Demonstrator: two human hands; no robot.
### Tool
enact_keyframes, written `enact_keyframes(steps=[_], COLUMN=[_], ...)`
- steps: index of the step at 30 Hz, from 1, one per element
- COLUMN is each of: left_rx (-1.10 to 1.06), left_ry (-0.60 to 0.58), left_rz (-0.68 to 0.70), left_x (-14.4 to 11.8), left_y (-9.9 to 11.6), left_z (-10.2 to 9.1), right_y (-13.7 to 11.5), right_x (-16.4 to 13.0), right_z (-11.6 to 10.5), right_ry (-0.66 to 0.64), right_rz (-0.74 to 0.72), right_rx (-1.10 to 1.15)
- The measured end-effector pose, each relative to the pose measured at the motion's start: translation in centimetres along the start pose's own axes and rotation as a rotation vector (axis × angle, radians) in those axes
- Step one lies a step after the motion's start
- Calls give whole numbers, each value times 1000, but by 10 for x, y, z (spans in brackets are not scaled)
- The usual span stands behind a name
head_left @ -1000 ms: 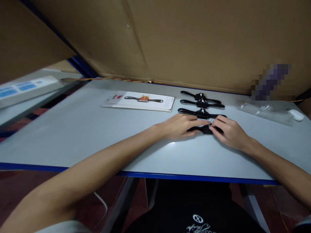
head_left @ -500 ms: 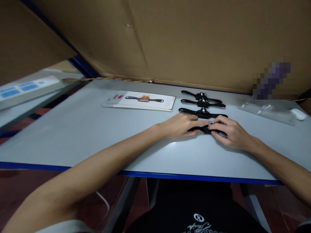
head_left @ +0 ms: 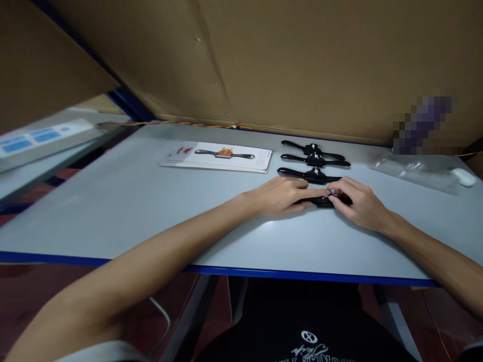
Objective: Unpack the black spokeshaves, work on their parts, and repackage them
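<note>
Cardboard walls close off the grey bench (head_left: 151, 211). Nearest me, a black spokeshave (head_left: 325, 202) lies crosswise, long axis left to right. My left hand (head_left: 281, 195) presses its left handle; my right hand (head_left: 356, 203) pinches its centre (three more lie beyond).

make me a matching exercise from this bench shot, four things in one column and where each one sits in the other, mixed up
Things:
1. printed card
2. nearest black tool
3. clear plastic bag
4. white mouse-like object

Places:
A. under the fingers of both the left hand and the right hand
B. at the far right of the table, just right of the bag
C. left of the row of black tools, lying flat
D. right of the row of black tools, near the cardboard wall

Pairs: 1-C, 2-A, 3-D, 4-B
</note>
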State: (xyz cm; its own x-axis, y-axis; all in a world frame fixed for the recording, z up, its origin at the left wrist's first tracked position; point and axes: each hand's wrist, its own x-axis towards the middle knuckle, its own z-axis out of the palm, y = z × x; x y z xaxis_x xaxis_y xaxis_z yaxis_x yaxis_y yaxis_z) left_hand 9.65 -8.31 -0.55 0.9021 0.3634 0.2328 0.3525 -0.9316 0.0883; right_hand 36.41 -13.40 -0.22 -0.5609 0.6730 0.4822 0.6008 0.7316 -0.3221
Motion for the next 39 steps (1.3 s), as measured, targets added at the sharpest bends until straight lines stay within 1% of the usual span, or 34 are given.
enact_keyframes(steps=[10, 18, 21, 25, 31, 39], left_rx=[41, -46, -38, -18, -11, -47], left_ry=[-7, -5, -12, 16, 26, 9], left_rz=[20, -18, -17, 3, 7, -17], left_x=[-1, -1, -1, -1, -2, -2], left_y=[0, 0, 0, -1, -1, 0], left_z=[-1, -1, -1, 0, 1, 0], right_y=[1, 2, 1, 0, 0, 2], right_x=[0, 2, 2, 2, 2, 0], right_z=[-1, -2, -3, -3, -3, -4], right_ry=[-11, -11, -13, -9, -14, -71], right_rz=[28, 15, 40, 47, 9, -6], right_rx=[32, 20, 20, 26, 17, 25])
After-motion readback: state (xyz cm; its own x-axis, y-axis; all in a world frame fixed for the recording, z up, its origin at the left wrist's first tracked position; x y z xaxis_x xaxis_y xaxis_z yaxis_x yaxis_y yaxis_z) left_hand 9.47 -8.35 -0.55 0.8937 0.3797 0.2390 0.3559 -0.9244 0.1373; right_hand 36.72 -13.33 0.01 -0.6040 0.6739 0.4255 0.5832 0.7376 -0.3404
